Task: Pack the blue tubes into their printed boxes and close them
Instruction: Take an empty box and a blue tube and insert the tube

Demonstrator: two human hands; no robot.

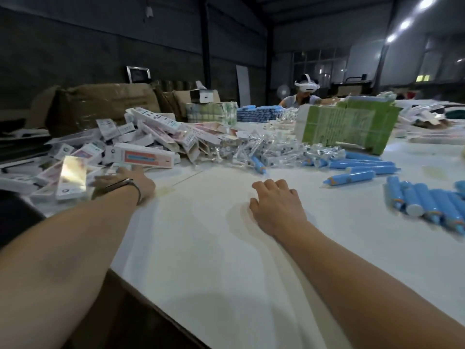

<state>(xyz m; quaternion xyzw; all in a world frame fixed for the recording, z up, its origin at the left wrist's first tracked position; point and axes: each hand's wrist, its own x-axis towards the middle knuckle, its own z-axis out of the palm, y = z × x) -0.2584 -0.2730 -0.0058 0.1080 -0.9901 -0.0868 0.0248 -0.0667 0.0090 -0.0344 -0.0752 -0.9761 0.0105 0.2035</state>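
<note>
Printed boxes (141, 157) lie in a loose heap at the left of the white table (214, 248). Blue tubes (362, 167) are scattered at the right, with a second bunch of blue tubes (427, 202) nearer the right edge. My left hand (136, 181) reaches to the foot of the box heap, fingers stretched out and touching the boxes, holding nothing that I can see. My right hand (276, 205) hovers low over the bare table middle, fingers loosely curled and empty.
Clear-wrapped small items (266, 147) lie between boxes and tubes. A green crate (347, 124) stands behind them. Brown cartons (100, 104) line the far left. A person with a white headset (305, 93) sits across the table. The table's near edge (156, 306) runs diagonally.
</note>
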